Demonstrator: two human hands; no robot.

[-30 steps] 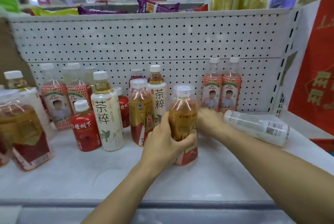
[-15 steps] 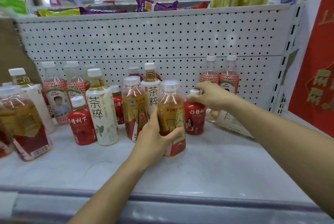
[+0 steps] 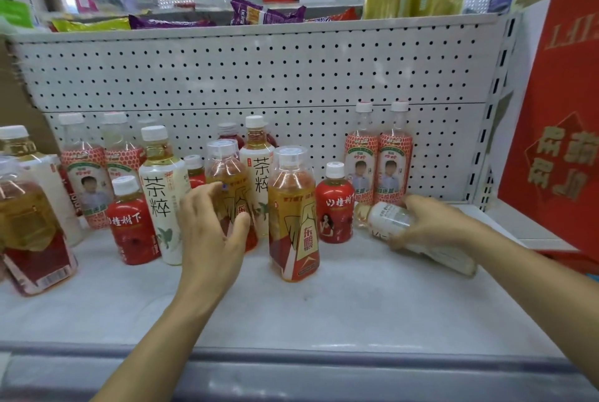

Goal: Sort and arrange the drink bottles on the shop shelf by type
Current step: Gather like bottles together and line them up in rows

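Observation:
On the white shelf (image 3: 356, 311) an amber drink bottle with a red and gold label (image 3: 293, 217) stands free at the middle. My left hand (image 3: 210, 233) is just left of it, fingers spread in front of a second amber bottle (image 3: 223, 171), gripping nothing. A small red bottle (image 3: 335, 207) stands upright to the right of the front amber one. My right hand (image 3: 431, 223) is closed around a white bottle lying on its side (image 3: 389, 217), cap pointing left. Two tall white tea bottles (image 3: 163, 200) (image 3: 259, 174) stand behind my left hand.
Two pink-patterned bottles (image 3: 377, 161) stand against the pegboard (image 3: 259, 77) at right, more of them at left (image 3: 86, 174). Another red bottle (image 3: 129, 223) and a large amber bottle (image 3: 29, 233) are at left. A red banner (image 3: 557, 110) borders the right side.
My left hand let go of the front amber bottle and shifted left to the one behind. My right hand left the red bottle's cap and took hold of the lying white bottle.

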